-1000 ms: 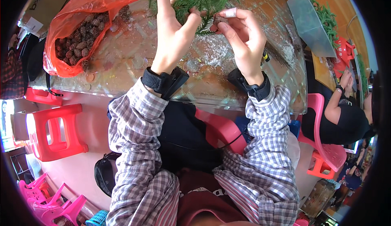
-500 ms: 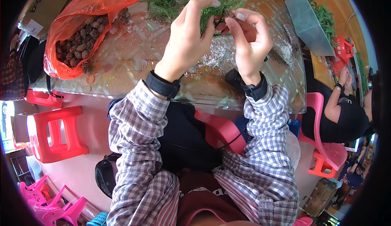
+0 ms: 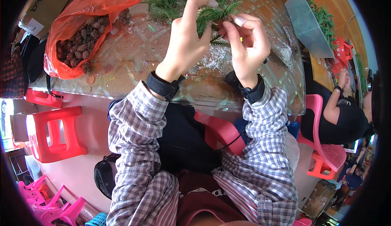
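Above the table, my left hand is closed around a green pine sprig, whose needles stick out between thumb and forefinger. Close beside it my right hand pinches with thumb and forefinger at the sprig's right side. A small brownish piece shows at those fingertips, too covered to name. More green pine sprigs lie on the table just beyond my hands. White flaky bits are scattered on the tabletop below them.
An orange-red plastic bag full of small pinecones lies open at the left, with loose cones by its mouth. To the right stands a translucent bin of greenery. Another person sits at far right. A red stool stands left.
The sprig has turned in my left hand, its tip now pointing more to the right. My right hand has shifted slightly left and down, and the brown piece shows less.
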Action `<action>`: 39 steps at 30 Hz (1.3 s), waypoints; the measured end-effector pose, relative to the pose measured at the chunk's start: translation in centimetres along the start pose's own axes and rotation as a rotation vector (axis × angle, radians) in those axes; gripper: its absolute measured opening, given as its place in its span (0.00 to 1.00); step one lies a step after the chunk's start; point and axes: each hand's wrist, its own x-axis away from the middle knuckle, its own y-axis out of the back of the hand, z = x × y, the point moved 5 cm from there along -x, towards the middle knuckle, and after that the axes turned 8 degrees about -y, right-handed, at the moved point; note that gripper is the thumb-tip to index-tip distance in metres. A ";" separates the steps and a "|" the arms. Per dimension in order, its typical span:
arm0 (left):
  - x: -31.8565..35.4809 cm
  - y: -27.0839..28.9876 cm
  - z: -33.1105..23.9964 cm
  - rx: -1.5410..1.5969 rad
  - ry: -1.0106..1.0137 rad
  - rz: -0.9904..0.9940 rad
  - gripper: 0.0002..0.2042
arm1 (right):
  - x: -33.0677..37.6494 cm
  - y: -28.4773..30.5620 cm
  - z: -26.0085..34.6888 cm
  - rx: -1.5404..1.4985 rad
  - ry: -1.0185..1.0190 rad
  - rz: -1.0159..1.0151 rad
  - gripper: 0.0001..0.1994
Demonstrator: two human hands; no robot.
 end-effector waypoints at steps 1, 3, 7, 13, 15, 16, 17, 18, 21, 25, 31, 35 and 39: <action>0.1 0.0 0.3 0.082 0.054 -0.011 0.20 | 0.0 0.0 0.2 0.066 0.015 -0.004 0.06; 0.2 0.0 0.4 0.163 0.106 -0.023 0.20 | 0.0 0.1 0.5 0.093 0.023 -0.009 0.05; 0.5 -0.1 1.1 0.316 0.307 -0.003 0.23 | 0.2 0.1 1.2 0.172 0.082 -0.013 0.04; 0.3 -0.2 1.3 0.158 0.174 0.094 0.27 | 0.5 0.0 1.4 0.202 0.139 0.027 0.06; 0.3 -0.3 1.3 0.148 0.153 0.104 0.29 | 0.5 0.1 1.3 0.201 0.127 0.018 0.06; 0.3 -0.2 1.3 0.155 0.145 0.109 0.30 | 0.5 0.1 1.3 0.198 0.116 0.013 0.06; 0.3 -0.2 1.2 0.162 0.138 0.114 0.31 | 0.4 0.1 1.2 0.195 0.104 0.008 0.05; 0.2 -0.2 1.2 0.170 0.130 0.119 0.32 | 0.4 0.1 1.3 0.195 0.105 0.007 0.05; -0.1 -0.2 0.5 0.107 0.020 0.131 0.34 | 0.1 0.5 0.9 0.135 0.035 -0.016 0.05; 0.0 -0.6 0.2 0.047 0.009 0.172 0.36 | -0.1 0.9 0.2 0.081 -0.001 -0.023 0.05; 0.3 -0.8 0.4 -0.046 -0.002 0.188 0.37 | -0.4 1.0 -0.1 0.104 -0.025 -0.006 0.04; 0.2 -0.6 0.1 -0.014 -0.009 0.148 0.36 | -0.3 0.9 -0.1 0.185 0.005 0.004 0.04; 0.0 -0.7 -0.1 -0.019 -0.025 0.148 0.36 | -0.4 1.1 -0.1 0.203 0.016 -0.018 0.05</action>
